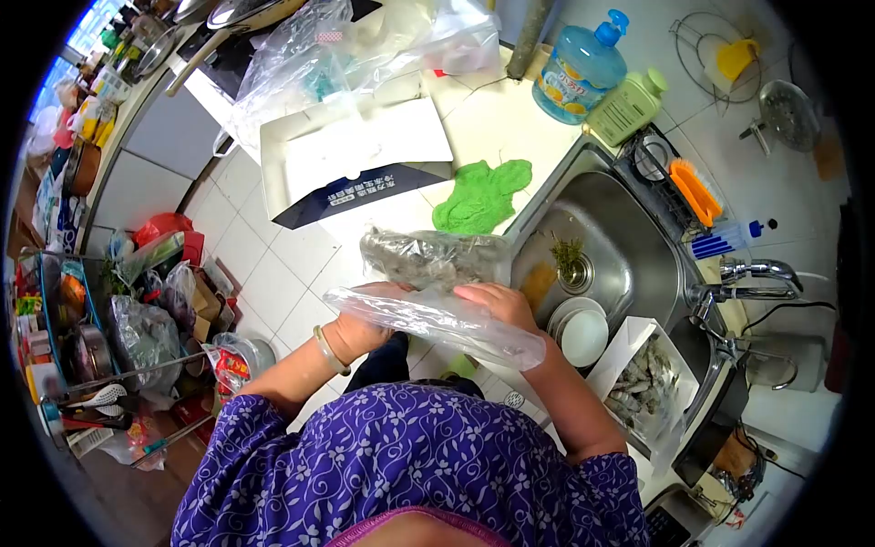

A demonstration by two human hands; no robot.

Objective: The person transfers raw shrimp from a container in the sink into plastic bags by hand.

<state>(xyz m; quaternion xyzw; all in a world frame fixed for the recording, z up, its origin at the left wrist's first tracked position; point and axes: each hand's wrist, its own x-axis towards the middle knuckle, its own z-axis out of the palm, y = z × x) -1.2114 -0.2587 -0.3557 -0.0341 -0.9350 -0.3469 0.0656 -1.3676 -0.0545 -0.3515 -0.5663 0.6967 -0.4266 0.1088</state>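
A clear plastic bag of grey shrimp (428, 258) is held between my two hands, in front of my body and near the counter's front edge. My left hand (369, 314), with a bangle at the wrist, is closed on the bag's left side, its fingers partly hidden behind the loose plastic. My right hand (499, 303) grips the right side, thumb and fingers on the film. An empty flap of the bag (437, 326) hangs over both hands toward me. Beyond it, a green cloth (483, 196) lies on the counter beside an open white and navy carton (378, 182).
The steel sink (629, 219) on the right holds stacked white bowls (581, 335), green scraps at the drain, and a white box of shrimp (643, 383). A blue pump bottle (581, 68) and a green bottle (631, 105) stand behind it. Cluttered shelving (77, 333) is at left.
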